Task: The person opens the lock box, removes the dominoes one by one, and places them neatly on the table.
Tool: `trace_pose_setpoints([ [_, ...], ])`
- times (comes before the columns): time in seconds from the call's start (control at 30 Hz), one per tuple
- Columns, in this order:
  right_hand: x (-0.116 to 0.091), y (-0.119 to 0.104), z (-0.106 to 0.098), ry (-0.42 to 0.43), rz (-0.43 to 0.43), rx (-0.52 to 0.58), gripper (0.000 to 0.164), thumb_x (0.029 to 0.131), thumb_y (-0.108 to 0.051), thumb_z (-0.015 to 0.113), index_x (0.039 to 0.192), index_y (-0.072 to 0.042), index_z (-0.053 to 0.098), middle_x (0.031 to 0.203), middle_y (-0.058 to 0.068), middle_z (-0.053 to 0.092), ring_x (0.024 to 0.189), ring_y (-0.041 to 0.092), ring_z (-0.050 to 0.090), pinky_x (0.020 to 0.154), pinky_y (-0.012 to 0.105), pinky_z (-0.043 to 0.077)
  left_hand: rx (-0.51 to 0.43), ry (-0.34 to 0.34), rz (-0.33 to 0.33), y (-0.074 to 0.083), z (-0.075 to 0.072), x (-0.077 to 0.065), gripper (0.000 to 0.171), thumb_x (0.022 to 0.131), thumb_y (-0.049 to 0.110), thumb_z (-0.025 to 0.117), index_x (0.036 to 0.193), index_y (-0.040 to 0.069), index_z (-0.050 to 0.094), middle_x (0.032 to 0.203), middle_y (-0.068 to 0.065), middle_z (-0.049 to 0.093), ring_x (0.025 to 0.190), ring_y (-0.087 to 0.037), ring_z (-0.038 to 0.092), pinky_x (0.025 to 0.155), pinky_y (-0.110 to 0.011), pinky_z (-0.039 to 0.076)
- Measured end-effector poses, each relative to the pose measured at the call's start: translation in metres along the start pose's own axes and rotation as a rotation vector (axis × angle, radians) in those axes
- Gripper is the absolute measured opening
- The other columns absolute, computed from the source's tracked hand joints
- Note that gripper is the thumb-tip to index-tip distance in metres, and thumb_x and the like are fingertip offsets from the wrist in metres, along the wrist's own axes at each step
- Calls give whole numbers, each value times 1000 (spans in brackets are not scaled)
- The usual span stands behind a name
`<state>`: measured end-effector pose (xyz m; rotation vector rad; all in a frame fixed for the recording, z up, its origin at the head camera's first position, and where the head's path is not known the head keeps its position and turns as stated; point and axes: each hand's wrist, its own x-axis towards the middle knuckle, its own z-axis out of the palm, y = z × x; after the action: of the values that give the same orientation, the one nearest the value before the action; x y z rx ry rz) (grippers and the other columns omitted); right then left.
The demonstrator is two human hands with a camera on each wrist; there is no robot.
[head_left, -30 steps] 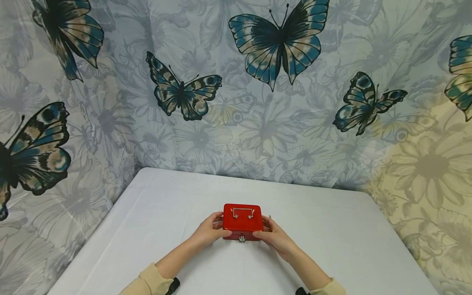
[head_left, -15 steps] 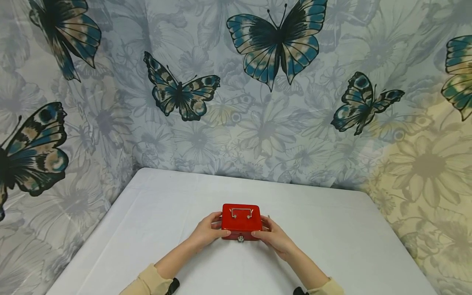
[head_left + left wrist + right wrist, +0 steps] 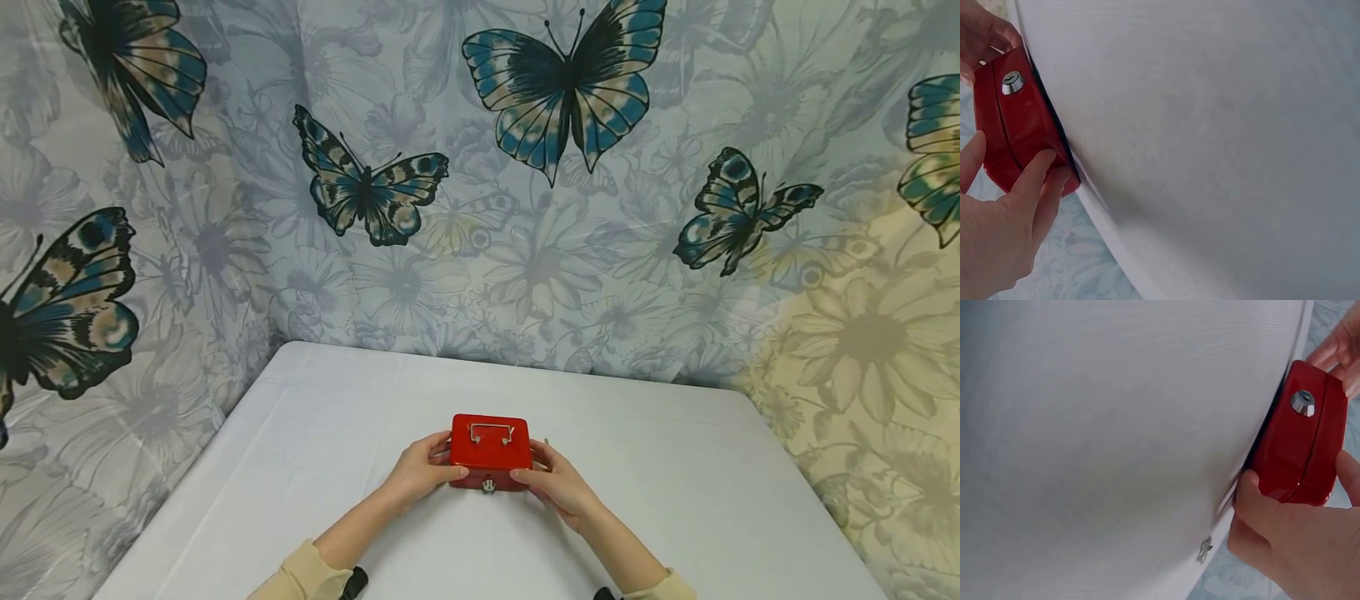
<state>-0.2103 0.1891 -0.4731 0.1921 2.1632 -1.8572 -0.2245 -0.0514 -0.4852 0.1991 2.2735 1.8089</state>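
Note:
A small red cash box (image 3: pixel 491 454) rests on the white-covered table, its lid down. A silver wire handle (image 3: pixel 492 432) lies flat on top, and a round metal lock (image 3: pixel 1302 403) sticks out of the front face. My left hand (image 3: pixel 416 473) holds the box by its left end, thumb on the front and other fingers along the side. At the opposite end my right hand (image 3: pixel 561 486) holds it the same way, thumb on the front corner. Both wrist views show the hands gripping the two ends, with a thin seam between lid and base.
A small silver metal piece (image 3: pixel 1205 550), perhaps keys, lies on the white cloth (image 3: pixel 360 400) beside my right hand. Behind the table hangs a flowered fabric backdrop (image 3: pixel 540 258) with printed butterflies, which also runs along both sides.

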Motion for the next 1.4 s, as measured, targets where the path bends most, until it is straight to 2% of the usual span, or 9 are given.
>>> trace_pose_setpoints([
  [0.23,2,1,1,21,-2,-14,81,85,-23,76,148,2,31,146,27,37,129,42,42,99,49,47,-28,-1,19,1,0,0,74,84,15,77,143,-10,38,138,-28,50,123,-40,53,93,-42,51],
  [0.63,-1,1,0,54,-63,-71,73,89,-31,72,144,4,39,141,24,44,117,34,53,92,43,53,4,53,30,2,0,1,72,85,23,77,140,-9,44,130,-25,58,119,-36,58,91,-41,53],
  [1.03,-6,0,-1,54,-119,-189,70,92,-39,65,142,5,43,136,23,51,112,30,58,88,39,56,29,86,55,3,-1,-1,69,85,32,76,136,-7,50,121,-24,63,113,-33,62,87,-39,56],
  [1.27,-5,0,-3,89,-134,-307,71,91,-48,64,141,0,48,132,16,57,111,29,60,83,37,58,49,114,63,4,-2,0,65,85,35,75,133,-4,55,114,-19,68,108,-30,66,86,-39,56],
  [1.4,-3,1,-4,106,-153,-354,69,91,-50,62,138,-2,51,129,15,59,108,27,61,80,36,58,90,138,72,5,-1,-1,63,86,36,75,131,-5,57,111,-19,69,106,-30,67,85,-39,57],
])
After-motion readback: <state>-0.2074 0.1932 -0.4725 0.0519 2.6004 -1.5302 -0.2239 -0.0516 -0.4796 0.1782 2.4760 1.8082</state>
